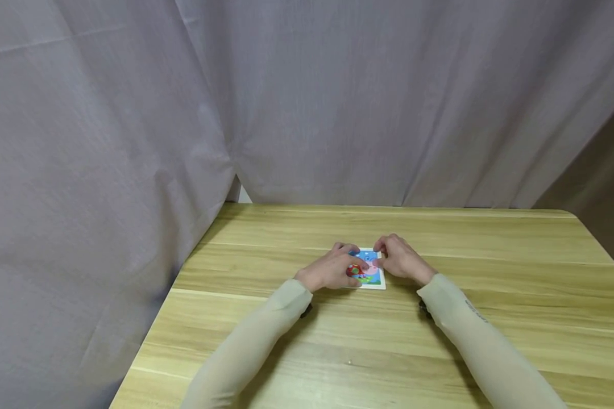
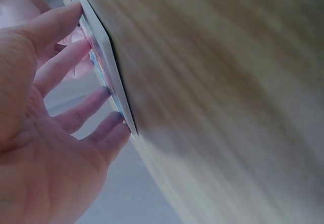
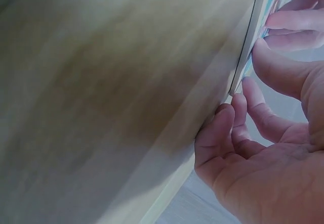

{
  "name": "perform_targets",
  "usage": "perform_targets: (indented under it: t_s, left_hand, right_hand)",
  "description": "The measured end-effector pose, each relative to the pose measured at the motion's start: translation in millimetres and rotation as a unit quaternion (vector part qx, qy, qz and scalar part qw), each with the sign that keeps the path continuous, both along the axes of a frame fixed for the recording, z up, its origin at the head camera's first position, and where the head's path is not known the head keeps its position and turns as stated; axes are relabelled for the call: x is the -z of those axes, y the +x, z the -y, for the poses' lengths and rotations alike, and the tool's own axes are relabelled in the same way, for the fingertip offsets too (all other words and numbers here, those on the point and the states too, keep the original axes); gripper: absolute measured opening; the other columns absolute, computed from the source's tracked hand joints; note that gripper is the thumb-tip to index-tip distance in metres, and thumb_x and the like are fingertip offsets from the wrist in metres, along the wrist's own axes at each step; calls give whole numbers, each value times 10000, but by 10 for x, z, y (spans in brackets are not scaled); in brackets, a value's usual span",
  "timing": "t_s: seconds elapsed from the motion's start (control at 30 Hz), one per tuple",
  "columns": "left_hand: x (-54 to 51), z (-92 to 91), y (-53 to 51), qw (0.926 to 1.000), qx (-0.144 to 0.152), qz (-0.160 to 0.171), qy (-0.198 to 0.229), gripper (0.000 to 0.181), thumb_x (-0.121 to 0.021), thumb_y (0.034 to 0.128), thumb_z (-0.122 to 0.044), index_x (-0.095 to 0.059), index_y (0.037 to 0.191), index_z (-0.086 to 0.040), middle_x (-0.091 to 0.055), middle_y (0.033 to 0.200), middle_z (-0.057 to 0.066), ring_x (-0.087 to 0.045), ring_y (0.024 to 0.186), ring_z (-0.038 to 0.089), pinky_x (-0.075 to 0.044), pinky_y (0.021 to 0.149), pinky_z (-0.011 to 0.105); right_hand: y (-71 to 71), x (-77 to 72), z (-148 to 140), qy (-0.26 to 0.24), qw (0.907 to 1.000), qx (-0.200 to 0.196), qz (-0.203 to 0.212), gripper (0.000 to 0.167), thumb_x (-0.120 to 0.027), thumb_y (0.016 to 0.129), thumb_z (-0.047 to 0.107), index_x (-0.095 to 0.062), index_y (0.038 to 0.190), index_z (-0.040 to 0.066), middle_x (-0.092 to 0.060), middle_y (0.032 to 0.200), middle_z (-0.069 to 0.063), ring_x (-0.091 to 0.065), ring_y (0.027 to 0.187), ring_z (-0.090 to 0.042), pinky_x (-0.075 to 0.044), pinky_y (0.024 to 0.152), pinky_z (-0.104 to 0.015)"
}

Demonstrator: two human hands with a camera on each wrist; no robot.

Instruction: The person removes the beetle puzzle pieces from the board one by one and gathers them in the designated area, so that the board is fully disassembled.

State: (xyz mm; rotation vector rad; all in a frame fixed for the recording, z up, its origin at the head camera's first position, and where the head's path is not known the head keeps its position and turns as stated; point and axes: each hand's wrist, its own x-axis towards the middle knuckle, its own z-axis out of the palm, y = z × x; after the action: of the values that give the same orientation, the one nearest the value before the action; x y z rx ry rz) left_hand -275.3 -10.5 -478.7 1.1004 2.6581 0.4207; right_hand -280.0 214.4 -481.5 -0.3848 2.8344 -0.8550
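Note:
A small white-edged picture board [image 1: 378,283] with a colourful cartoon print lies flat on the table. Across its left part is the left hand [image 1: 332,270], fingers spread and fingertips resting on the print. In the left wrist view, the left hand [image 2: 45,153] has its fingertips along the board [image 2: 112,64]. At the upper right corner, the right hand [image 1: 400,259] holds the edge between thumb and forefinger. The right wrist view shows the right hand [image 3: 273,158] with its thumb on the board [image 3: 247,44] and its other fingers bent near the tabletop.
The wooden table [image 1: 266,244] extends around the board. Grey curtains [image 1: 327,102] hang behind the table and along its left side. A tiny pale speck [image 1: 350,362] lies on the wood near the front, between the forearms. Both arms have light sleeves.

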Motion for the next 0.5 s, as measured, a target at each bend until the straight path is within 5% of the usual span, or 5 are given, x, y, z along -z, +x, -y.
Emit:
perform_targets:
  t_s: [0.27, 0.5]
  left_hand:
    - [5, 24, -5, 10000, -37, 49, -29, 436, -792, 1018, -338, -727, 1442, -260, -467, 1695, 77, -415, 1529, 295, -500, 1220, 451]
    - [29, 28, -17, 10000, -23, 13, -64, 423, -791, 1021, -353, -733, 1432, -273, -471, 1686, 71, -410, 1535, 305, -502, 1211, 426]
  right_hand:
    - [-13, -1, 22, -75, 9999, -84, -54, 192, -776, 953, 49, -681, 1108, -10, -619, 1076, -190, -572, 995, -303, -485, 869, -406]
    - [-23, 8, 22, -128, 9999, -100, -11, 300, -770, 963, 35, -683, 1232, -62, -655, 1224, -266, -623, 1108, -367, -547, 975, -537]
